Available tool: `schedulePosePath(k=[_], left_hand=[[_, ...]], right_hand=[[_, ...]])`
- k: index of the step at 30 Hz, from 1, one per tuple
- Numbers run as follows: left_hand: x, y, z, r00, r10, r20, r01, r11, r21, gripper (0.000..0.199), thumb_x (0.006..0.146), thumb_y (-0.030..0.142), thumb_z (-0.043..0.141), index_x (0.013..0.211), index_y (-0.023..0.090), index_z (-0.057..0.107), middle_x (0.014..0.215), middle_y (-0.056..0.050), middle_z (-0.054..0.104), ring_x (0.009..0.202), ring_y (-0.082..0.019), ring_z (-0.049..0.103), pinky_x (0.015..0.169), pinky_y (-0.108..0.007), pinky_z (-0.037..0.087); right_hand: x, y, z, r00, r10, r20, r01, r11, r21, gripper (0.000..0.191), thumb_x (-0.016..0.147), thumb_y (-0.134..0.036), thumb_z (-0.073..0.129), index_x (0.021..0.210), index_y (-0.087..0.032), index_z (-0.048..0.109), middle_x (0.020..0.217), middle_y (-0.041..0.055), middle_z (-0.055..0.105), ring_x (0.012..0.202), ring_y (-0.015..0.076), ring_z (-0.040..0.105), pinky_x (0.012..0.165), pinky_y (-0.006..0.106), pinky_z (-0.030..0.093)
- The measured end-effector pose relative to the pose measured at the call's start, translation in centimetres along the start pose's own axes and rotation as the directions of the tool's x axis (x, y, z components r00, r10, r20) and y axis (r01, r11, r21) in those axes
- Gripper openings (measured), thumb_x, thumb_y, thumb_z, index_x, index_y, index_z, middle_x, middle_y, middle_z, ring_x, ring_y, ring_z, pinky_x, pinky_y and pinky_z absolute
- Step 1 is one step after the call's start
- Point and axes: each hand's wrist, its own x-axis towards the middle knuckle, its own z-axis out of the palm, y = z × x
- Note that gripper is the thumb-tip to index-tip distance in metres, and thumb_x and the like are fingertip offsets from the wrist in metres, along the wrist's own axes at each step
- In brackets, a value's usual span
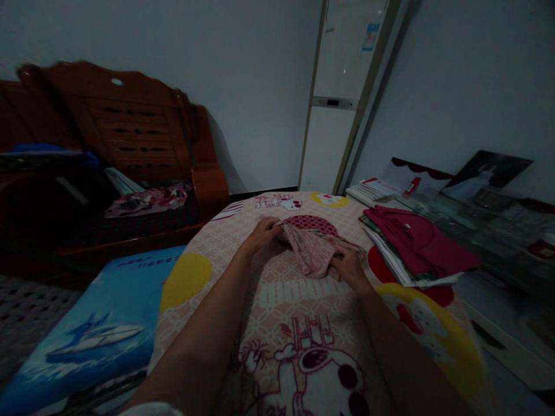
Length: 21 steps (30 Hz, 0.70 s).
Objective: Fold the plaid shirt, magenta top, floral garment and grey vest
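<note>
A crumpled pale pink cloth (310, 248) is stretched between my two hands over a round table with a patterned cover (281, 294). My left hand (265, 232) grips its upper left corner with closed fingers. At its lower right edge, my right hand (347, 264) pinches the fabric. Part of the cloth lies bunched behind the raised piece, towards the right. To the right of my hands, a folded dark pink garment (420, 240) rests on top of a stack of other folded cloths (392, 260).
A wooden bench (130, 133) with a floral cloth (150, 199) stands at the left. Below it is a blue printed box or board (108, 312). A tall white cabinet-like unit (332, 98) stands behind. A glass-topped surface (485, 225) with papers and a photo is at the right.
</note>
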Motion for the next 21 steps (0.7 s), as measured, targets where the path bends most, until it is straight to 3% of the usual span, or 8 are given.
schedulePosePath(k=[2, 4, 7, 10, 12, 15, 18, 21], left_hand=[[-0.1, 0.4, -0.2, 0.995, -0.043, -0.085, 0.032, 0.991, -0.126, 0.031, 0.078, 0.044, 0.057, 0.063, 0.018, 0.050, 0.057, 0.004, 0.046, 0.053, -0.009, 0.041, 0.050, -0.021, 0.033], [-0.3, 0.9, -0.7, 0.984, -0.106, -0.146, 0.069, 0.968, -0.240, 0.032, 0.077, 0.046, 0.058, 0.065, 0.018, 0.048, 0.053, 0.006, 0.044, 0.047, -0.008, 0.037, 0.045, -0.020, 0.028], [-0.4, 1.6, -1.7, 0.959, -0.200, -0.200, 0.118, 0.926, -0.358, 0.032, 0.073, 0.047, 0.063, 0.067, 0.019, 0.049, 0.051, 0.006, 0.044, 0.042, -0.007, 0.036, 0.040, -0.020, 0.024], [-0.4, 2.3, -2.6, 0.946, -0.232, -0.228, 0.103, 0.879, -0.465, 0.030, 0.068, 0.045, 0.068, 0.073, 0.018, 0.056, 0.060, 0.002, 0.058, 0.051, -0.011, 0.050, 0.045, -0.021, 0.036], [-0.3, 2.7, -2.9, 0.950, -0.196, -0.244, 0.039, 0.847, -0.531, 0.031, 0.066, 0.042, 0.071, 0.081, 0.017, 0.062, 0.075, -0.001, 0.067, 0.066, -0.015, 0.060, 0.058, -0.024, 0.047], [-0.3, 2.9, -2.9, 0.949, -0.167, -0.267, -0.014, 0.824, -0.567, 0.030, 0.067, 0.040, 0.072, 0.084, 0.017, 0.065, 0.084, -0.002, 0.070, 0.077, -0.018, 0.063, 0.071, -0.027, 0.050], [-0.5, 2.2, -2.5, 0.952, -0.175, -0.250, 0.034, 0.874, -0.484, 0.029, 0.069, 0.041, 0.070, 0.081, 0.017, 0.063, 0.076, -0.001, 0.068, 0.071, -0.016, 0.061, 0.066, -0.026, 0.049], [-0.8, 0.9, -1.9, 0.976, -0.175, -0.133, 0.130, 0.948, -0.291, 0.031, 0.068, 0.042, 0.070, 0.082, 0.015, 0.063, 0.072, 0.000, 0.065, 0.067, -0.016, 0.059, 0.061, -0.024, 0.047]], right_hand=[[-0.2, -0.3, 0.6, 0.983, -0.154, 0.098, 0.162, 0.983, -0.081, 0.046, 0.074, -0.032, 0.070, 0.117, -0.018, 0.069, 0.121, 0.0118, 0.068, 0.114, 0.0304, 0.060, 0.101, 0.046, 0.043], [-0.4, -0.2, 1.2, 0.964, -0.233, 0.126, 0.252, 0.954, -0.164, 0.062, 0.071, -0.034, 0.074, 0.129, -0.018, 0.061, 0.140, 0.0155, 0.055, 0.130, 0.0334, 0.048, 0.108, 0.051, 0.036], [-0.6, 0.5, 1.6, 0.971, -0.229, 0.076, 0.241, 0.920, -0.310, 0.061, 0.075, -0.026, 0.069, 0.134, -0.019, 0.056, 0.149, 0.0159, 0.044, 0.138, 0.0348, 0.037, 0.112, 0.055, 0.030], [-0.5, 1.3, 1.1, 0.977, -0.213, -0.016, 0.187, 0.888, -0.421, 0.051, 0.075, -0.014, 0.059, 0.125, -0.020, 0.062, 0.148, 0.0143, 0.044, 0.138, 0.0350, 0.033, 0.113, 0.057, 0.025], [-0.4, 1.7, 0.6, 0.976, -0.214, -0.043, 0.176, 0.888, -0.425, 0.044, 0.074, -0.009, 0.052, 0.114, -0.019, 0.067, 0.140, 0.0136, 0.051, 0.135, 0.0330, 0.037, 0.114, 0.055, 0.026], [-0.1, 1.8, 0.0, 0.977, -0.191, -0.095, 0.153, 0.938, -0.310, 0.034, 0.077, -0.011, 0.045, 0.099, -0.020, 0.069, 0.122, 0.0112, 0.063, 0.123, 0.0282, 0.050, 0.109, 0.048, 0.035], [0.0, 1.5, -0.6, 0.982, -0.045, -0.184, 0.021, 0.991, -0.132, 0.027, 0.082, -0.019, 0.041, 0.089, -0.021, 0.067, 0.093, 0.0061, 0.068, 0.092, 0.0236, 0.061, 0.087, 0.039, 0.048], [0.1, 1.2, -1.2, 0.940, 0.145, -0.308, -0.138, 0.989, 0.045, 0.023, 0.084, -0.030, 0.044, 0.073, -0.021, 0.061, 0.064, -0.0013, 0.058, 0.063, 0.0175, 0.052, 0.061, 0.029, 0.044]])
